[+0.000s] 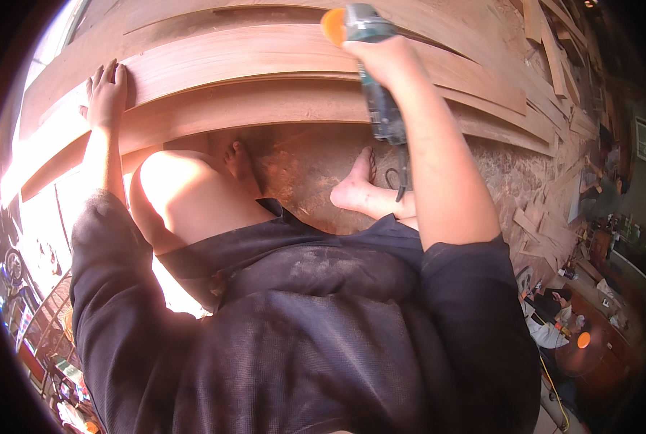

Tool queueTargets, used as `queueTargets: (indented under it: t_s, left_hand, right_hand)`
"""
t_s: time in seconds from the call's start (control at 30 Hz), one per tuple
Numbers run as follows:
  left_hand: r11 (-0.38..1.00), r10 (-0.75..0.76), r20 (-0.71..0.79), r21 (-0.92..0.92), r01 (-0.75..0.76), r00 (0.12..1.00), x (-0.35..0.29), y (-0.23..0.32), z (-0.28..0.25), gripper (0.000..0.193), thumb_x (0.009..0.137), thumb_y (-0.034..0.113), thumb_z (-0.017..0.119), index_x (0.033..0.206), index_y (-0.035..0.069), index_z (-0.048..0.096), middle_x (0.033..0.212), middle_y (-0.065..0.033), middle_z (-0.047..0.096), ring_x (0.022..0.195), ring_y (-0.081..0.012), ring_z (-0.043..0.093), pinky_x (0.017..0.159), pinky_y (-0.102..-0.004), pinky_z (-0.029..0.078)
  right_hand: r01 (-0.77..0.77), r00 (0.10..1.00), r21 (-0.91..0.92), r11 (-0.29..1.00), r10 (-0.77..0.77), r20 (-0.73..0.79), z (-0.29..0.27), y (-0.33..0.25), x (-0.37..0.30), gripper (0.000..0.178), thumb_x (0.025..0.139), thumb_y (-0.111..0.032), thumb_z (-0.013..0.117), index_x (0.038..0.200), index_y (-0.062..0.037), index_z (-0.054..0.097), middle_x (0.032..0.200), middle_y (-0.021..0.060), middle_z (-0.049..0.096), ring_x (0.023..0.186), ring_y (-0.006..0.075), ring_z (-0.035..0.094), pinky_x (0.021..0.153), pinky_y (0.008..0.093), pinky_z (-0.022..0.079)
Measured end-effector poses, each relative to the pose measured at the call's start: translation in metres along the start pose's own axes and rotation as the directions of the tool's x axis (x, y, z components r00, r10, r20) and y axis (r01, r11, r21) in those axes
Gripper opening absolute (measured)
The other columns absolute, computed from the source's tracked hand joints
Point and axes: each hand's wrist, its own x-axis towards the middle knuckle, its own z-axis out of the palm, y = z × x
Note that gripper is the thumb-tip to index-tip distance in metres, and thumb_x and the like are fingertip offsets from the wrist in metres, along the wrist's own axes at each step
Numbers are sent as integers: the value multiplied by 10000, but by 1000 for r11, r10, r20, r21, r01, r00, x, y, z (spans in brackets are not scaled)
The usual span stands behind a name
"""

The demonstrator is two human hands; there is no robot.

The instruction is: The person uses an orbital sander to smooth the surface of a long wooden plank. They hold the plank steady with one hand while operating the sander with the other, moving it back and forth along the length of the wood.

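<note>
My right hand (pixel 392 59) is wrapped round a teal and black corded angle grinder (pixel 383 108). An orange disc (pixel 332 27) is fitted at the grinder's head, on its left side. The tool is over the long pale wooden planks (pixel 243 54); whether the disc touches the wood I cannot tell. At the far left, my left hand (pixel 106 94) lies on the near plank with its fingers stretched over the edge and holds nothing. The grinder's black cord (pixel 402 170) hangs down beside my right forearm.
More boards are stacked beneath and behind the planks. Offcuts (pixel 544 235) and scrap strips litter the dusty floor (pixel 301 170) at the right. My bare feet are just below the planks' near edge. A brown table (pixel 605 347) with clutter stands at the lower right; bicycles and racks show at the lower left.
</note>
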Motion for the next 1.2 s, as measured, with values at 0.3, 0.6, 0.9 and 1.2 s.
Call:
queueTargets:
  t_s: [0.3,0.6,0.9,1.2]
  left_hand:
    - [998,41,11,-38,-40,999,3,-8,10,607,1089,587,348,1628,335,468,1757,-17,339,1646,-318,218,1228,-758,117]
    - [999,32,29,-31,-31,999,-1,-3,2,598,1095,562,335,1624,320,474,1750,-30,350,1641,-322,227,1228,-753,118]
    - [999,46,34,-18,-46,998,0,0,2,619,1100,569,328,1636,289,460,1746,-49,355,1633,-341,236,1246,-709,126]
    - [996,67,26,-53,-66,997,22,-20,23,602,1086,580,335,1628,350,460,1751,-4,345,1636,-307,235,1225,-749,122]
  right_hand:
    - [150,975,-208,967,-109,194,10,-68,-38,746,747,-557,816,1287,-52,717,1211,191,776,1156,301,754,1024,415,574]
    - [-85,995,31,996,86,-41,-89,144,41,689,791,-524,837,1250,-16,757,1145,209,780,1048,301,755,955,409,566]
    - [-149,988,56,987,151,-36,-91,170,32,711,780,-563,840,1186,18,781,1080,205,794,1021,293,768,938,400,570]
    - [45,997,-213,976,-32,67,6,-12,-57,683,750,-581,809,1169,-44,765,1038,197,802,1024,335,786,936,433,605]
